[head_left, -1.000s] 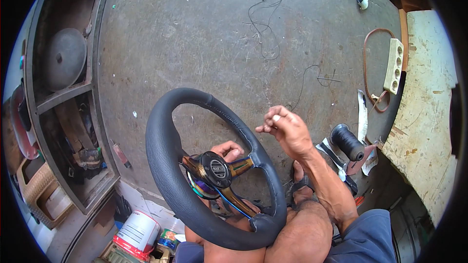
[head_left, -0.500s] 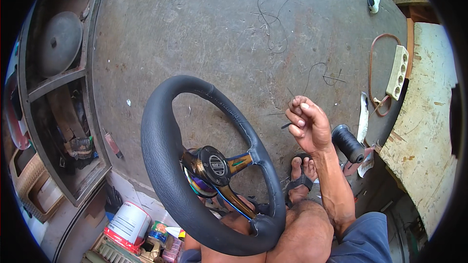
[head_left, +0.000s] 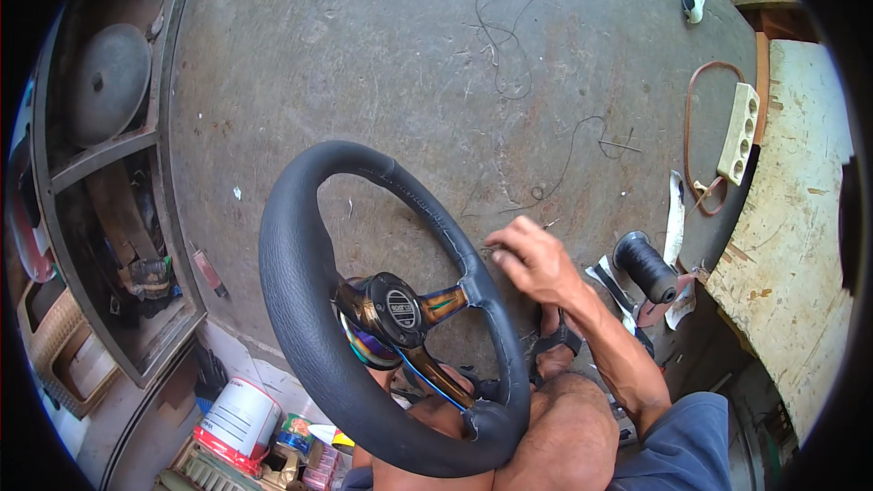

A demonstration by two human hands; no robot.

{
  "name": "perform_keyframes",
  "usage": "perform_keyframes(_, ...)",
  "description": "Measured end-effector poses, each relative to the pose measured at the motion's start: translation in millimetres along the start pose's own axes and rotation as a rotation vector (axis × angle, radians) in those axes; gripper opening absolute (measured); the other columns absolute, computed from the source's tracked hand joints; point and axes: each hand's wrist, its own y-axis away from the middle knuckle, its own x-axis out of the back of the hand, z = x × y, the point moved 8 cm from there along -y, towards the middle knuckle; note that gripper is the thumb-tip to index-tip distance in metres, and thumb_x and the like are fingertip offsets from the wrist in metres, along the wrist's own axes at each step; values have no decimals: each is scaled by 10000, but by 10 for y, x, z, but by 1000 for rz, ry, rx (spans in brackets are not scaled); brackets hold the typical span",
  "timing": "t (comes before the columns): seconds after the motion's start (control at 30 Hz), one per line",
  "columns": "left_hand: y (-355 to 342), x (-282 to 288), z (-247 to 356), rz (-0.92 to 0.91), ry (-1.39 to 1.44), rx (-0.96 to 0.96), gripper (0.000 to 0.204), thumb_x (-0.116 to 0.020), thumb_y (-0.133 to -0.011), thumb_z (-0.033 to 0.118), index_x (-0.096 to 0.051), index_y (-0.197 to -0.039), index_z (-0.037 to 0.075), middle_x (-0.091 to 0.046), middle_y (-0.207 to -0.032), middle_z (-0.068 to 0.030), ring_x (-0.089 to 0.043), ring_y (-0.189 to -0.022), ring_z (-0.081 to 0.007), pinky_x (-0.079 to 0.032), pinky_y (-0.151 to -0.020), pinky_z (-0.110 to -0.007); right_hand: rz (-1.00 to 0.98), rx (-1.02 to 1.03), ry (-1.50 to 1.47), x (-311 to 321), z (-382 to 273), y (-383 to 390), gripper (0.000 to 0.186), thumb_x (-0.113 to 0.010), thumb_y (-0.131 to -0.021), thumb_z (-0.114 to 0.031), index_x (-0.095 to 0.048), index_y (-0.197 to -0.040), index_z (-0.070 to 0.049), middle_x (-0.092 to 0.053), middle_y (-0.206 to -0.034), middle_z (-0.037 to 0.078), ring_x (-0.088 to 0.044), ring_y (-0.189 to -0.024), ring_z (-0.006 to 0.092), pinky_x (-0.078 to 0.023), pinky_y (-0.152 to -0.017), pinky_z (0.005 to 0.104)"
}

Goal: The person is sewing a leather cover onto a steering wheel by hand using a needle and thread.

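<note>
A black leather-covered steering wheel (head_left: 305,309) leans tilted over my knees, with a round dark hub (head_left: 396,307) and shiny bronze spokes. Pale stitching and a seam run along the right part of its rim. My right hand (head_left: 538,264) is just right of the rim, apart from it, fingers curled and pinched together; a thin pointed bit shows above the knuckles, but what the fingers hold is too small to make out. Dark thread (head_left: 573,156) lies on the floor beyond this hand. A spool of black thread (head_left: 647,268) stands right of my wrist. My left hand does not show.
A white power strip (head_left: 739,132) with a brown cord lies at the right, beside a worn pale board (head_left: 787,218). Loose thread (head_left: 500,32) is tangled farther off. On the left stands a metal-framed shelf (head_left: 105,159); a white and red tub (head_left: 241,418) is at the lower left.
My right hand has moved left and down toward the wheel's rim and turned from palm-up to back-up. The thread on the floor has shifted; the wheel is nearly unmoved.
</note>
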Motion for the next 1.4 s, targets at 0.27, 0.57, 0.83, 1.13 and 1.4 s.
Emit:
perform_keyframes(0.27,31,29,95,44,2,-59,157,-678,-975,152,-673,-1042,10,-671,-921,-16,-618,-865,-114,-506,-805,-274,-127,35,224,-171,96,-30,175,-674,-920,-182,-721,-1072,-107,-608,-920,108,-671,-897,343,-544,-713,468)
perform_keyframes(0.57,-136,97,404,134,5,-226,154,-676,-969,135,-665,-1052,6,-670,-930,-21,-619,-864,-119,-507,-803,-278,245,8,89,1382,-258,349,54,-694,-881,-32,-694,-927,-4,-643,-867,124,-642,-798,286,-510,-717,387)
perform_keyframes(0.83,600,-284,2959,107,-117,-1049,190,-556,-967,5,-654,-1126,-29,-663,-1049,-140,-620,-910,-208,-509,-855,-332,590,277,577,2544,-1571,936,123,-737,-798,17,-674,-897,-22,-641,-863,116,-645,-813,307,-515,-691,409)
perform_keyframes(1.13,1183,-2489,3592,-941,-550,-1072,304,-669,-971,167,-642,-1206,-25,-725,-1024,-197,-714,-967,-286,-549,-889,-371,510,581,788,2475,-2325,1126,123,-753,-787,-86,-658,-865,-84,-590,-851,52,-613,-769,246,-507,-602,379)
perform_keyframes(1.4,815,-2339,3384,-920,-380,-693,215,-680,-998,184,-692,-1014,-30,-687,-821,-43,-616,-744,-98,-518,-678,-278,929,413,502,2848,-1854,1430,93,-727,-883,-78,-684,-958,-43,-647,-915,96,-665,-767,293,-530,-643,375)
